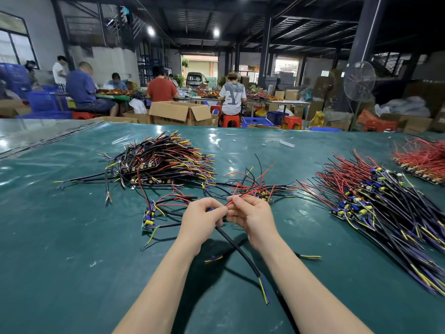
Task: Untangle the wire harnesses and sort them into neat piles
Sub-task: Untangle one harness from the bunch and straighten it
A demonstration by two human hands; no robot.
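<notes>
On a glossy green surface (pixel 72 261) in a dim workshop, with seated workers (pixel 160 89) and a cardboard box (pixel 179 113) behind, the left hand (pixel 202 218) and right hand (pixel 250 215) meet, each pinching wires of the tangled wire harnesses (pixel 255 189) between a black-wired pile (pixel 163 162) and a red-wired pile (pixel 375 196).

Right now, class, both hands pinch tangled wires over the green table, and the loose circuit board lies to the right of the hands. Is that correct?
No. The head view shows the loose circuit board to the left of the hands, beside the left hand. The rest stands: it and the right hand both pinch tangled wires over the green table.
</notes>
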